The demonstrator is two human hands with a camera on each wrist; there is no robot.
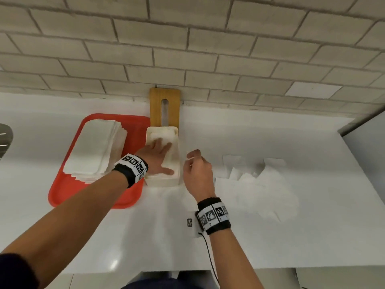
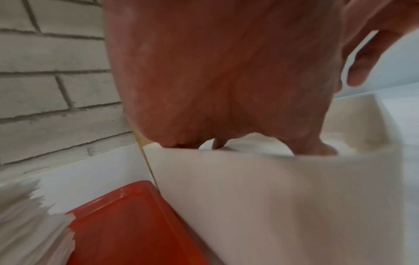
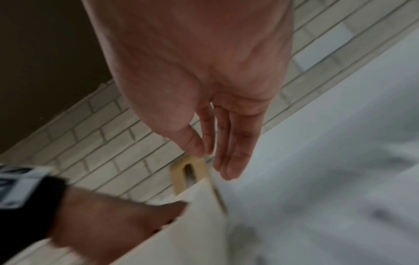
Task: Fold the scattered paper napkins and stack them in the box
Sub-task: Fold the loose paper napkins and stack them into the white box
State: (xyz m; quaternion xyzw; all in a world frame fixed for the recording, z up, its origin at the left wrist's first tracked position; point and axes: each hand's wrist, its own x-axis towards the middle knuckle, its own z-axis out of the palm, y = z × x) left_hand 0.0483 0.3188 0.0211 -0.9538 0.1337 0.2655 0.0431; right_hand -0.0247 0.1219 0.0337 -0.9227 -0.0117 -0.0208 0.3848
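A white box (image 1: 176, 180) stands on the counter beside a red tray. My left hand (image 1: 160, 155) lies flat inside the box, its spread fingers pressing on the folded napkins (image 1: 164, 135) there; in the left wrist view the left hand (image 2: 226, 89) dips behind the box wall (image 2: 272, 197). My right hand (image 1: 196, 170) hovers just right of the box with relaxed fingers, holding nothing; the right wrist view shows the right hand (image 3: 215, 134) open above the box's edge (image 3: 199, 206). Loose unfolded napkins (image 1: 262, 190) lie scattered on the counter to the right.
The red tray (image 1: 62, 195) at the left carries a stack of flat napkins (image 1: 95, 149). A wooden lid with a slot (image 1: 165, 107) leans against the brick wall behind the box. A small marker tag (image 1: 189, 222) lies near the counter's front.
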